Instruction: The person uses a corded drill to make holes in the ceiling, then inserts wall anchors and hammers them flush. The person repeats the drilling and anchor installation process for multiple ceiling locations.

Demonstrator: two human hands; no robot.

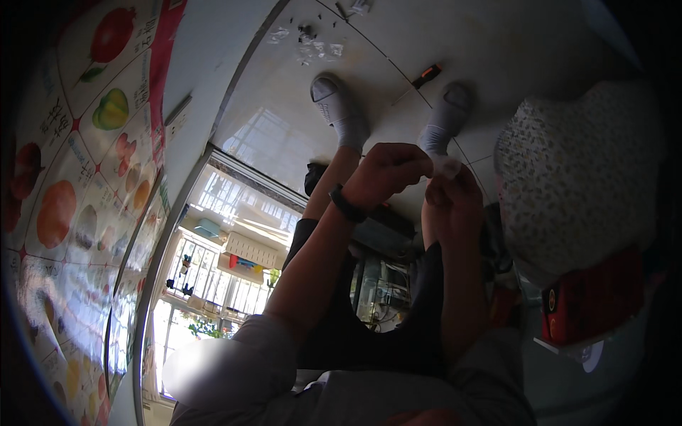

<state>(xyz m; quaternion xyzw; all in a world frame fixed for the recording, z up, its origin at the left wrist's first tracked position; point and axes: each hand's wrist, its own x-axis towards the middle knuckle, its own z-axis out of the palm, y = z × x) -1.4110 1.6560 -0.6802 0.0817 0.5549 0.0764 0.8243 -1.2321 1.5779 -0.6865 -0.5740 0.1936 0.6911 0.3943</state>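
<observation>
Both bare forearms are reaching up from the lower edge, converging toward each other. The left hand [387, 174] is curling its fingers inward, a dark band sitting on its wrist. The right hand [453, 195] is meeting it fingertip to fingertip, both pinching in a tight grip

The left hand [387, 170] and right hand [455, 195] meet above the knees, fingers [426, 167] of both pinching a small clear plastic bag [447, 165] between them. A black wristband [347, 204] sits on the left wrist. Beyond the hands, two feet in grey socks [339, 106] rest on the pale tiled floor [497, 50], well apart. An orange-and-black-handled screwdriver [426, 76] lies on the floor between them. Farther off lie several small clear plastic packets [312, 46]. To the right stands a speckled cushioned seat [575, 177]; a fruit-pictured wall chart [78, 142] hangs at the left.
</observation>
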